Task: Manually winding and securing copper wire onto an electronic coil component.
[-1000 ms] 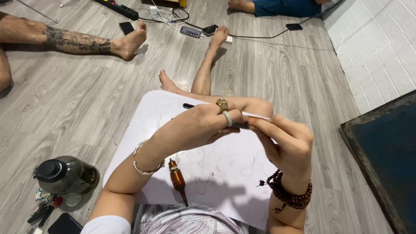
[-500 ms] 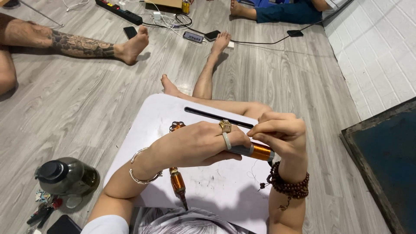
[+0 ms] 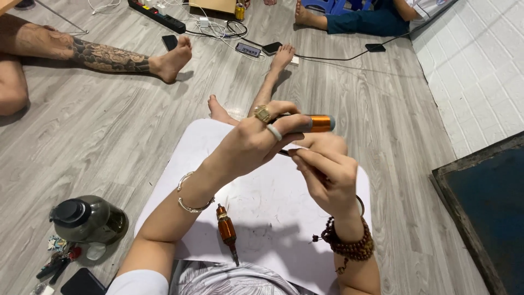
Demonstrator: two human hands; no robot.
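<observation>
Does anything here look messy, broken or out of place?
Nothing looks broken or spilled. The white board on the lap is smudged with dark marks, and a second orange pen-shaped tool lies loose on it near the edge closest to the person.

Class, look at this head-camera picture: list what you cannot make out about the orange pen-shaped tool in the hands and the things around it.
- Head view: most of the orange tool's body, covered by the left hand.
- What the right hand pinches: only a dark sliver shows past its fingertips.
- Marks on the white board: too faint.
- Small items beside the dark jug: too small, cut by the edge.
</observation>
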